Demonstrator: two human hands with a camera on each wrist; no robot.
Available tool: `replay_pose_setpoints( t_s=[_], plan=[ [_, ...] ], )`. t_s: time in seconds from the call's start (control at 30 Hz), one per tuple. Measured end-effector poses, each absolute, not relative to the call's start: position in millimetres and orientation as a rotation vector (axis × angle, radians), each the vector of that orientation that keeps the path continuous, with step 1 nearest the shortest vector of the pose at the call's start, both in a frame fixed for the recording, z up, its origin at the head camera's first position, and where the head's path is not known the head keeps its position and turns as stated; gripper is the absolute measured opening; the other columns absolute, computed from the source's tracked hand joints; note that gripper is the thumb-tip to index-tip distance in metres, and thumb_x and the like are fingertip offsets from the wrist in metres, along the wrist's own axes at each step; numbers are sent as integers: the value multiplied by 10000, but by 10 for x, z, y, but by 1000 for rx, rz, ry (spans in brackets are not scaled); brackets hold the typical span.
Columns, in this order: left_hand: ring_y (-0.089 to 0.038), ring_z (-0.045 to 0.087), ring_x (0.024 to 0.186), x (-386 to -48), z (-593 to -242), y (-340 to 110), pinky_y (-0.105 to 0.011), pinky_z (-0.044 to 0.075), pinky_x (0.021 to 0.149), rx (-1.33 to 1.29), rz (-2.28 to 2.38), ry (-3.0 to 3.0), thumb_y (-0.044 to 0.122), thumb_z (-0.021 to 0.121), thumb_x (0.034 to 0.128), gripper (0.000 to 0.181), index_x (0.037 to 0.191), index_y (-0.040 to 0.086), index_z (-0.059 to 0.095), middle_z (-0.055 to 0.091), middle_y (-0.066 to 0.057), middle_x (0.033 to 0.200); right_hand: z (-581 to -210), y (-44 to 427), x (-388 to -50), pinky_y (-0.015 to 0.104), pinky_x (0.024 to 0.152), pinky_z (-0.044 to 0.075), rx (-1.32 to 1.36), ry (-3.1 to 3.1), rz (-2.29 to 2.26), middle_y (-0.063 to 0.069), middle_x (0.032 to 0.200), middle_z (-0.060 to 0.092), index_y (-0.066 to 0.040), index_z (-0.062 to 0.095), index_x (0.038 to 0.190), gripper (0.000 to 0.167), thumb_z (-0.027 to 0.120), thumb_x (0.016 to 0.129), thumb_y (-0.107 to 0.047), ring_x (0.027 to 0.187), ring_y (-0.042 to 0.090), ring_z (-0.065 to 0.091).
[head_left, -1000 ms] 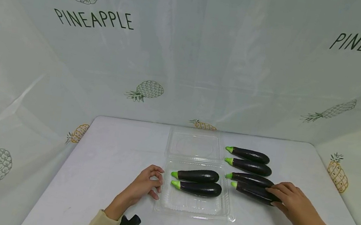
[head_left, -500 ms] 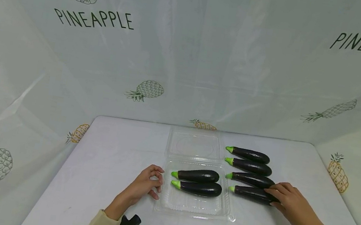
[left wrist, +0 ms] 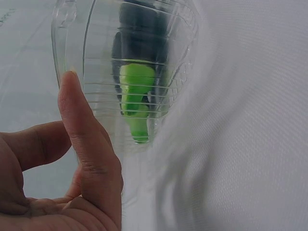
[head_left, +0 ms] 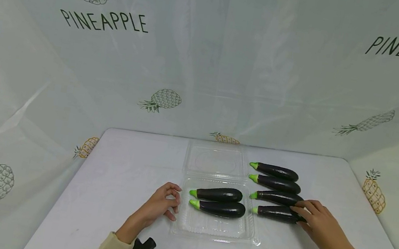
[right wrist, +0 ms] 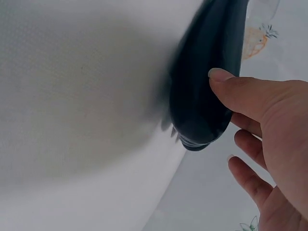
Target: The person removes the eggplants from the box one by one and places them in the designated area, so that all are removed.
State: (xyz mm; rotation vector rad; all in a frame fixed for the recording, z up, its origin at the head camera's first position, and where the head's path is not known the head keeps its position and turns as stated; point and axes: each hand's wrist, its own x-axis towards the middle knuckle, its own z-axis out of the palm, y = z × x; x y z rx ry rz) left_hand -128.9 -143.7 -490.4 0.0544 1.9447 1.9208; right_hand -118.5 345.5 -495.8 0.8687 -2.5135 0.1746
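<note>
In the head view my right hand (head_left: pixel 321 224) holds the blunt end of the nearest loose eggplant (head_left: pixel 275 213), dark purple with a green stem. The right wrist view has the thumb on that eggplant (right wrist: pixel 207 82), with some fingers beyond it. My left hand (head_left: pixel 159 205) stays at the left edge of a clear plastic clamshell box (head_left: pixel 214 229), fingers loosely bent. A fingertip (left wrist: pixel 71 82) touches the box's rim in the left wrist view. Two eggplants lie side by side in the box: a rear one (head_left: pixel 219 194) and a front one (head_left: pixel 223 209).
The box's lid (head_left: pixel 215 160) lies opened back toward the rear. More loose eggplants rest right of the box, among them the rearmost one (head_left: pixel 277 171), a second (head_left: pixel 278 184) and a third (head_left: pixel 278 197). A pineapple-print curtain (head_left: pixel 210 56) surrounds the white table (head_left: pixel 131 157).
My right hand has shifted slightly left and away from me, and the nearest loose eggplant has turned straighter, closer in line with the others. The left hand and box have kept still.
</note>
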Motion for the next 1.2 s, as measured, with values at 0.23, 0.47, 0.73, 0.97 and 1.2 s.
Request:
replay_pose_setpoints(
  t_s=[0.23,0.47,0.73,0.97,1.2],
  plan=[
    [-161,580,720,-1295,-4883,-1424,-248,575,529,50,1917,1953,-60,584,979,396,1343,-91,431,540,-73,1004,-4923,3425,-1159,572,778,584,876,-2523,158,104,1063,692,-39,783,1049,543,983,545,-12,999,376,643],
    [-156,582,716,-1307,-4884,-1421,-246,574,527,58,1918,1953,-60,578,976,393,1340,-91,433,543,-69,1003,-4807,3293,-1118,553,808,584,939,-2505,170,103,1105,706,-30,779,1102,417,639,1042,-418,1032,364,648],
    [-155,580,718,-1310,-4889,-1419,-246,574,524,57,1917,1953,-61,575,978,394,1344,-92,430,541,-70,1005,-4611,3007,-1105,534,826,587,992,-2497,202,66,1133,706,-57,787,1124,764,229,1105,-578,1040,316,649],
    [-165,580,719,-1299,-4896,-1427,-248,574,525,49,1928,1943,-68,576,974,398,1343,-89,429,537,-72,1006,-4449,2709,-1110,498,837,593,1062,-2473,199,42,1152,702,-74,780,1159,413,610,1071,-440,1069,279,645],
    [-169,582,725,-1283,-4908,-1437,-248,574,529,51,1927,1942,-64,580,978,403,1348,-95,423,540,-71,1008,-4395,2465,-1142,501,870,586,1128,-2454,185,24,1180,696,-109,765,1201,568,980,676,-152,1104,281,643]
  ],
)
